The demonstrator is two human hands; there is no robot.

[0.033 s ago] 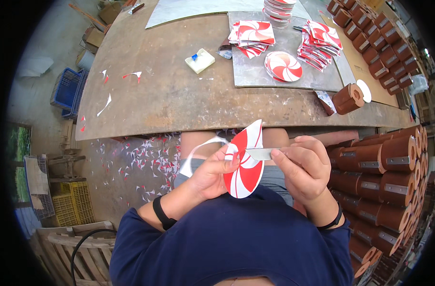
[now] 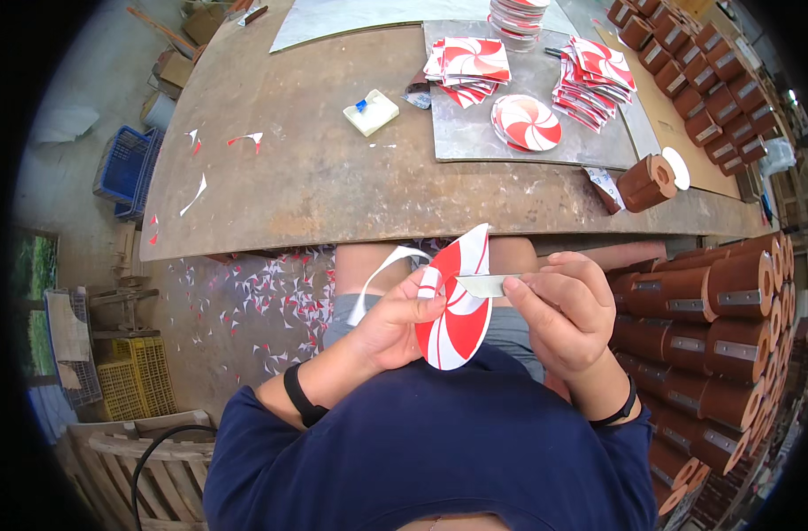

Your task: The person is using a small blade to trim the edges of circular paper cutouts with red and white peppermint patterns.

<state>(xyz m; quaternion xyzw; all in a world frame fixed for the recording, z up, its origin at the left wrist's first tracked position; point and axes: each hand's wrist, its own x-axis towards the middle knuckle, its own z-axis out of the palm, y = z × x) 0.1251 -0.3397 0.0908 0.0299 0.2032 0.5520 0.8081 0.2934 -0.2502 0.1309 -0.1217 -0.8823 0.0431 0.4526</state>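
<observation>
1. Left hand [image 2: 393, 323]: grasping the disc [image 2: 461, 329] at its left side, thumb on the near face. Disc is red-and-white swirled, rounded below, with a pointed corner at upper right.
2. Right hand [image 2: 570, 311]: grasping a flat metal blade [image 2: 485, 286] between thumb and fingers. Blade's far end overlaps the disc's face; cannot tell whether it touches.
3. Disc location: above the lap, just off the near edge of the table [image 2: 333, 190].
4. White strip [image 2: 360, 310]: thin, curved, hanging beside the left hand.
5. On table: grey board [image 2: 461, 142] bearing two square stacks, left [image 2: 476, 60] and right [image 2: 604, 64], with round pieces [image 2: 529, 124] between and nearer.
6. Left of board: pale block [image 2: 373, 115] with a blue bit on top.
7. Floor: red and white scraps [image 2: 284, 296], scattered left of the legs.
</observation>
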